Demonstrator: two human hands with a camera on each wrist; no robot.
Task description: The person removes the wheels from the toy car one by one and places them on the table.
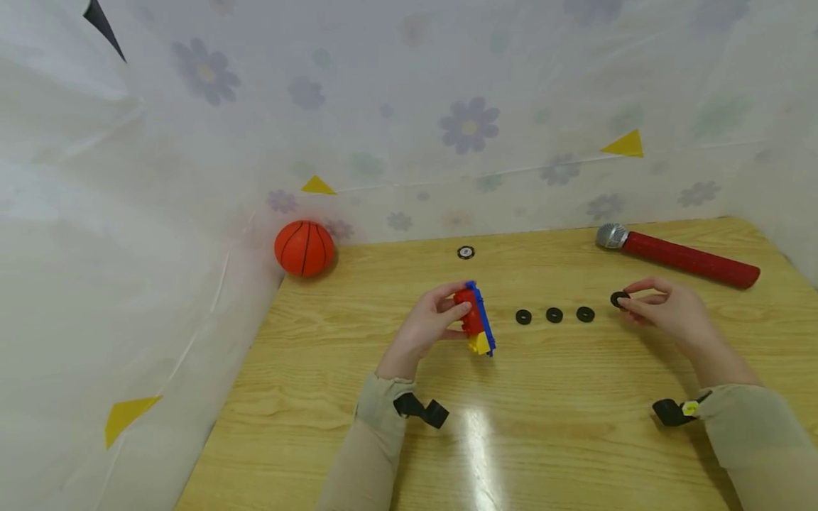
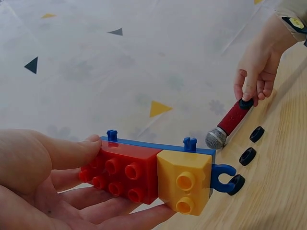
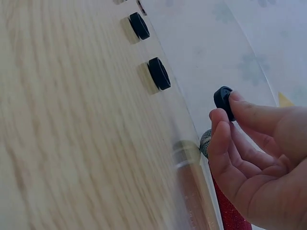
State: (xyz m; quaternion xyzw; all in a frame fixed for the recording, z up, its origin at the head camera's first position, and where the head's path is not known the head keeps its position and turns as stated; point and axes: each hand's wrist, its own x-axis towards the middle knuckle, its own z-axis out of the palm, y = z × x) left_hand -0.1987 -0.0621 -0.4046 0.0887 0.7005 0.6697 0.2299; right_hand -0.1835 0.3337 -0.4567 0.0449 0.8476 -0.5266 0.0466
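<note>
My left hand (image 1: pixel 427 323) grips a toy block vehicle (image 2: pixel 129 172) above the table, thumb on one side and fingers beneath. It has a blue base with small clips and a hook at one end, plus red and yellow studded blocks (image 2: pixel 184 179). On the right, my right hand (image 1: pixel 667 312) pinches a small black toy wheel (image 3: pixel 223 101) between thumb and fingers, raised off the tabletop. Between the hands, three more black wheels lie flat in a row: a left one (image 1: pixel 523 317), a middle one (image 1: pixel 554 315) and a right one (image 1: pixel 585 314).
At the back left sits an orange ball (image 1: pixel 304 248) with black lines. A small round black-and-white disc (image 1: pixel 466 253) lies near the back edge of the wooden table (image 1: pixel 307 397). Behind my right hand is a microphone (image 1: pixel 690 259) with a red handle. A flowered sheet (image 1: pixel 396 128) hangs behind.
</note>
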